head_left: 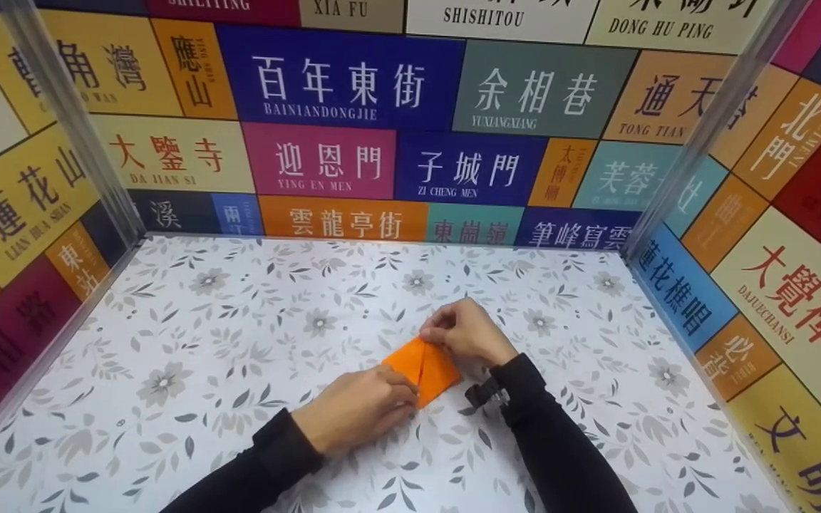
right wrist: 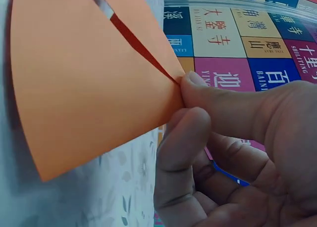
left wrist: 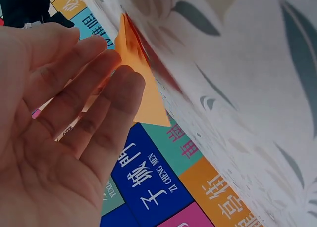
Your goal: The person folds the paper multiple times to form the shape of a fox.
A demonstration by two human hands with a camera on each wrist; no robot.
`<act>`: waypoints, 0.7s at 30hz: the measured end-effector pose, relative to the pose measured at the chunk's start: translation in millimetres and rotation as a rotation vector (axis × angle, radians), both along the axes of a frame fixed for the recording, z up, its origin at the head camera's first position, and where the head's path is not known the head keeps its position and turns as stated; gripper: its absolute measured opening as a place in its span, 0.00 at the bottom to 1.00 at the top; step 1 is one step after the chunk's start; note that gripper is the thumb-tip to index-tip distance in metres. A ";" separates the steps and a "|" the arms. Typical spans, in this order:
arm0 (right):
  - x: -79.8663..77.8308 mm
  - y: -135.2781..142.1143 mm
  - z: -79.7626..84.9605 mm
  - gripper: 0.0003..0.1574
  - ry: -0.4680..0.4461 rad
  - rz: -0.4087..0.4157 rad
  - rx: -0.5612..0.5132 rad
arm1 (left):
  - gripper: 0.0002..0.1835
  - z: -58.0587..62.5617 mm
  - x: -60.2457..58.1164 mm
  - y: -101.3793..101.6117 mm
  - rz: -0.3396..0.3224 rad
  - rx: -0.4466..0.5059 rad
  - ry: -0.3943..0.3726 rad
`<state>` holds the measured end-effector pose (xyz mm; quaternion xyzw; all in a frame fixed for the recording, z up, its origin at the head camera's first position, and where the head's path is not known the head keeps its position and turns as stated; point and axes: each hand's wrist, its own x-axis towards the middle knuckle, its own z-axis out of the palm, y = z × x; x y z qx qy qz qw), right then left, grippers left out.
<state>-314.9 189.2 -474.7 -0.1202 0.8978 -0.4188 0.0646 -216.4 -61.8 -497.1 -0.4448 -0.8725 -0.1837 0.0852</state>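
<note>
A folded sheet of orange paper (head_left: 440,372) lies over the patterned table, its two flaps meeting along a narrow slit that shows a darker red-orange inside. My right hand (head_left: 473,331) pinches its far corner between thumb and index finger; the right wrist view shows this grip on the paper (right wrist: 84,103) at the slit's end. On the near left side, my left hand (head_left: 364,405) rests against the paper with loosely bent fingers. Seen from the left wrist, the fingertips (left wrist: 131,81) overlap the paper's edge, and the thumb stays apart from it.
A white tabletop (head_left: 261,320) with grey flowers and leaves spreads under both hands. Colourful panels (head_left: 339,85) with Chinese characters stand behind and at both sides, with clear strips (head_left: 703,135) at the corners. Black sleeves cover both forearms.
</note>
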 end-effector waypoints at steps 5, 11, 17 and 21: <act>0.1 2.4 6.1 0.03 0.072 -0.031 -0.066 | 0.08 3.3 -5.3 -5.2 0.030 0.027 0.020; 2.3 3.1 15.7 0.04 0.173 -0.055 -0.141 | 0.08 6.5 -13.6 -10.6 0.055 0.053 0.109; 4.6 0.3 17.5 0.04 0.319 -0.086 -0.139 | 0.10 6.1 -19.5 -18.7 0.118 0.051 0.148; 5.8 -1.7 15.4 0.06 0.430 -0.086 -0.123 | 0.10 5.1 -24.5 -23.7 0.149 0.052 0.170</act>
